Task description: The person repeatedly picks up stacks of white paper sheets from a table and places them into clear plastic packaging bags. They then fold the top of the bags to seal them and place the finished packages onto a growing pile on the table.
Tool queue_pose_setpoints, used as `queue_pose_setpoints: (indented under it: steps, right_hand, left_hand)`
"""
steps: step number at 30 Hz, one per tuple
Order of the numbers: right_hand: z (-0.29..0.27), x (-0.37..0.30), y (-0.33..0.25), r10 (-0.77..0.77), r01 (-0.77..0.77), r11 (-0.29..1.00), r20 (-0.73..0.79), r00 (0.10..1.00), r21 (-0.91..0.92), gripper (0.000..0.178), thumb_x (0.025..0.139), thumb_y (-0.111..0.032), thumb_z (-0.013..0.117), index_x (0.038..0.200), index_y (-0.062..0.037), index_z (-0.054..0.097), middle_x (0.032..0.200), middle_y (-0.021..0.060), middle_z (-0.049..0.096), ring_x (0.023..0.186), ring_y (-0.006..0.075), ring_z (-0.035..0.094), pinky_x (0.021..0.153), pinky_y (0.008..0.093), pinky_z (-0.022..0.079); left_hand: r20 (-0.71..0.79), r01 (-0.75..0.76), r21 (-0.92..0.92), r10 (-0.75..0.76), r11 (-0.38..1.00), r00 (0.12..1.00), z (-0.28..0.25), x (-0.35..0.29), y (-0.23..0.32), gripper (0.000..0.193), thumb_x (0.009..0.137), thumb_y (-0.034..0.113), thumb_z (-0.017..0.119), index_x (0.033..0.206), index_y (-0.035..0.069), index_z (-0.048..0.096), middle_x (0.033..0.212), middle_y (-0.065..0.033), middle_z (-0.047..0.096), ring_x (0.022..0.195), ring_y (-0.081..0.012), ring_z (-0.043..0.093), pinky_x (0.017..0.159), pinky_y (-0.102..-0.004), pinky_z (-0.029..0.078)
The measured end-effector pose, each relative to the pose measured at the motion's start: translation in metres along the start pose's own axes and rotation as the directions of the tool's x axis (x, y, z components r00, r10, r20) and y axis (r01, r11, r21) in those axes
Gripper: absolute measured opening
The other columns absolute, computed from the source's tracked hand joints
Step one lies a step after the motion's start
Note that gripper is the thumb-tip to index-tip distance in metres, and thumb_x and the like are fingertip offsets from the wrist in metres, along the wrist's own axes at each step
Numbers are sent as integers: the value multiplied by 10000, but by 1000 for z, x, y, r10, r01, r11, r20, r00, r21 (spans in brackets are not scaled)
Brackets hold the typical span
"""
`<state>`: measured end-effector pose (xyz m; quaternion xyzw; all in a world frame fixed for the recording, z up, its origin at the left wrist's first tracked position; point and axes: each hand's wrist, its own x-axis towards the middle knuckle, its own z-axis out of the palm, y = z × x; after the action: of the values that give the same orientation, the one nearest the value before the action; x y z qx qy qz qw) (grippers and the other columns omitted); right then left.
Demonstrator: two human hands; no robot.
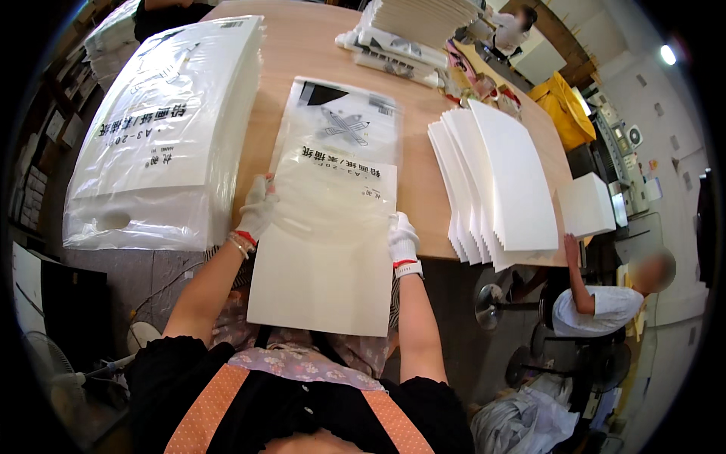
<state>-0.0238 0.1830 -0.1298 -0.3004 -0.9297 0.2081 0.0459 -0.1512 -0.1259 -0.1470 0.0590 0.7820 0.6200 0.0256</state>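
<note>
A stack of white paper (321, 284) lies lengthwise before me, its near end jutting past the table edge over my lap. Its far part is inside a clear printed plastic bag (348, 155) with crossed pencils on it. My left hand (258, 208), in a white glove, grips the left edge of the paper near the bag's mouth. On the opposite edge, my gloved right hand (404, 237) holds the paper, its fingers partly hidden underneath. To the left rises a tall pile of similar printed plastic bags (155, 144).
White paper stacks (499, 185) stand fanned at the table's right. More paper (416, 23) and packaged bundles lie at the far side of the wooden table (295, 45). A co-worker (594, 306) sits at the right, near a yellow bag (563, 113). A fan (49, 367) stands lower left.
</note>
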Motion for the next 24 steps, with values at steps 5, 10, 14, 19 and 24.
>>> queue_pose_setpoints:
  steps: [5, 10, 14, 19, 24]
  right_hand:
    - [-1, -96, 26, 46, -54, 998, 223, 974, 28, 357, 934, -399, 397, 1089, -116, 549, 927, 213, 635, 864, 399, 605, 707, 505, 469]
    - [-18, -219, 50, -93, -77, 699, 197, 976, 711, 312, 941, -249, 392, 1135, -60, 546, 848, 169, 623, 772, 335, 609, 668, 404, 497]
    - [-49, -306, 43, -295, 162, 781, 127, 947, 604, 273, 916, -225, 437, 1076, -46, 568, 809, 170, 604, 745, 340, 595, 659, 404, 494]
    - [-56, -302, 36, -736, 735, 667, 49, 676, -124, 228, 885, -195, 493, 1003, -28, 594, 760, 172, 579, 711, 346, 578, 649, 403, 491]
    - [-58, -246, 55, -293, 258, 932, 110, 950, 254, 205, 859, -218, 538, 899, -37, 626, 807, 192, 598, 763, 361, 581, 679, 425, 479]
  left_hand:
    - [58, -26, 165, 17, 986, 998, -31, -90, -3, 222, 791, -12, 495, 1000, 7, 424, 853, -92, 478, 775, -193, 489, 724, -326, 440]
    - [262, 57, 262, -128, 963, 956, -71, -194, 36, 228, 789, -3, 513, 1013, 2, 474, 860, -107, 487, 805, -230, 504, 739, -356, 438]
    - [523, -439, 144, 308, 887, 795, -109, -247, 51, 175, 783, 24, 552, 956, 2, 564, 1046, -187, 554, 971, -308, 554, 820, -370, 445]
    - [563, -415, 107, 289, 903, 774, -100, -250, 44, 107, 756, 12, 552, 862, 8, 533, 981, -182, 567, 867, -311, 580, 752, -379, 465]
    - [241, 176, -11, -168, 984, 956, -81, -234, 61, 75, 808, -28, 393, 848, 23, 431, 742, -70, 510, 678, -153, 575, 580, -297, 483]
